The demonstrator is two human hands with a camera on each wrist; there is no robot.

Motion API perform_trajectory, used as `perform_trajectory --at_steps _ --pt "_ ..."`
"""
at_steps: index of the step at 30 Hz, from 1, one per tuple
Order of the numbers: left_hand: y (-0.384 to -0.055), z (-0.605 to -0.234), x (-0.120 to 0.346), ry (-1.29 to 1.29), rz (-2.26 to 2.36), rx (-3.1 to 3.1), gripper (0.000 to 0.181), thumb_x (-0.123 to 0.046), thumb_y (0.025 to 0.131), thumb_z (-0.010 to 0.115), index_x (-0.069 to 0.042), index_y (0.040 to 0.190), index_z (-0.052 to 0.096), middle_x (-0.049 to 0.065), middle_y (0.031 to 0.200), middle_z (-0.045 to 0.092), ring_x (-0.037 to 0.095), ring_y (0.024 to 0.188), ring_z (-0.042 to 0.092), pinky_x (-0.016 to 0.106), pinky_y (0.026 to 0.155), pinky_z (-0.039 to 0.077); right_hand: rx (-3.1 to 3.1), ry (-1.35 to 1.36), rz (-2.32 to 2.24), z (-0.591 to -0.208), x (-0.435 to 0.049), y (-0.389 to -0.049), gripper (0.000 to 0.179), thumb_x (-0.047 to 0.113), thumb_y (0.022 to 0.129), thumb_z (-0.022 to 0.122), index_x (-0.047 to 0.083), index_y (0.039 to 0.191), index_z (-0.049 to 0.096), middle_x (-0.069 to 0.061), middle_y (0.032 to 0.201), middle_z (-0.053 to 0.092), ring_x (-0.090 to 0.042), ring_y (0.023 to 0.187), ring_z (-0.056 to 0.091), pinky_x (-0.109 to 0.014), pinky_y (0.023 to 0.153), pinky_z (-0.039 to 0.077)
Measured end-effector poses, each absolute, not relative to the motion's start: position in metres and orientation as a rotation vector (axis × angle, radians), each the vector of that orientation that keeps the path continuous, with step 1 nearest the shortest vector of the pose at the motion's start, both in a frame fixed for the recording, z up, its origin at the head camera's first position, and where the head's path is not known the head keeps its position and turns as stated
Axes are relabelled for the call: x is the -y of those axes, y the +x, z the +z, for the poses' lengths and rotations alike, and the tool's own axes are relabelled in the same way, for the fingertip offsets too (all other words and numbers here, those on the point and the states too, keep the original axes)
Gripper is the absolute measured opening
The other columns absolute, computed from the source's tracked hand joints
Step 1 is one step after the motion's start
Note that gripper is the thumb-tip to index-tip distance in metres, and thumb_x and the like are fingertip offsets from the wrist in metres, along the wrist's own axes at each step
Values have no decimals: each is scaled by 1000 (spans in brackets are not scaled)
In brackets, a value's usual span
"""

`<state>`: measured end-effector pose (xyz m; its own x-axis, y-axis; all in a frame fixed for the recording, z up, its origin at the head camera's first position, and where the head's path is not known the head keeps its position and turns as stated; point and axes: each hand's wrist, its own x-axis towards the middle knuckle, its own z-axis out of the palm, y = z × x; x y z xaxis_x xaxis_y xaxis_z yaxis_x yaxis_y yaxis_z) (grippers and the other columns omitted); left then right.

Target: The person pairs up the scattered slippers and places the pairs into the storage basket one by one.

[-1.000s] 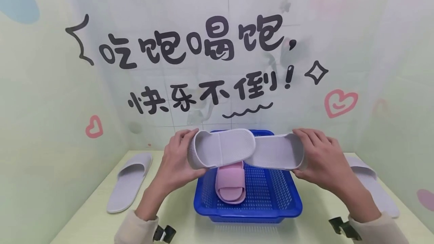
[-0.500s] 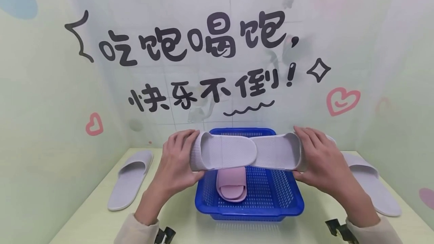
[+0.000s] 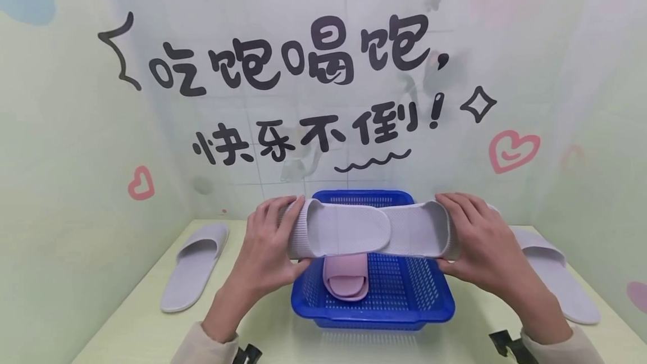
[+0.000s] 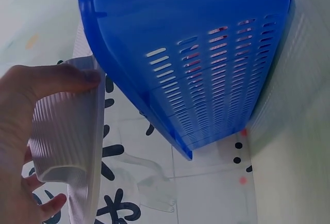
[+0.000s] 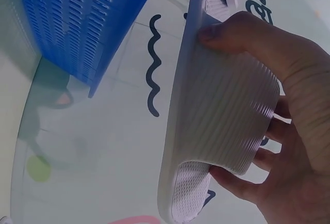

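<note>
My left hand grips a pale grey slipper by its ribbed strap, thumb below and fingers over the top. My right hand holds a matching grey slipper the same way. Both slippers hang in the air above a blue basket, their heel ends overlapping, with the left-hand one in front. In the right wrist view, the thumb presses the sole edge of the right-hand slipper and the fingers wrap its strap. A pink slipper lies inside the basket, its far end hidden by the held slippers.
One more grey slipper lies on the table at the left. Another grey slipper lies at the right, partly behind my right arm. A printed wall sheet stands close behind the basket, with side walls on both sides.
The left-hand slipper has shifted right and slightly down, so its heel overlaps more of the other slipper, and the two now line up nearly level. Both grips stay the same.
</note>
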<state>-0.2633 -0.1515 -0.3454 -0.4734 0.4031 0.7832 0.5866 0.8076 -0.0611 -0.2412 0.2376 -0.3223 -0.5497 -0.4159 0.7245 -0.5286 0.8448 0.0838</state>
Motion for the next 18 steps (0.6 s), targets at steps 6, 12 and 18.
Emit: perform_trajectory --at_steps 6,12,18 --pt "-263 -345 152 -728 -241 2129 113 -41 51 97 -11 150 51 16 142 54 39 127 49 58 100 44 2240 685 186 -325 -239 -241 108 34 46 98 3 140 56 -15 136 61 -36 126 52 -60 90 53" --pt "-264 -345 151 -754 -249 2124 115 -44 50 100 -12 150 52 15 141 54 39 126 49 59 101 43 2240 678 178 -325 -237 -241 106 37 47 96 4 140 56 -14 136 61 -36 125 53 -58 87 54" --pt "-264 -345 150 -762 -244 2119 116 -45 48 101 -13 149 54 14 139 55 38 122 50 58 100 44 2237 693 178 -325 -236 -241 106 36 47 98 4 140 57 -14 137 61 -35 125 53 -58 89 53"
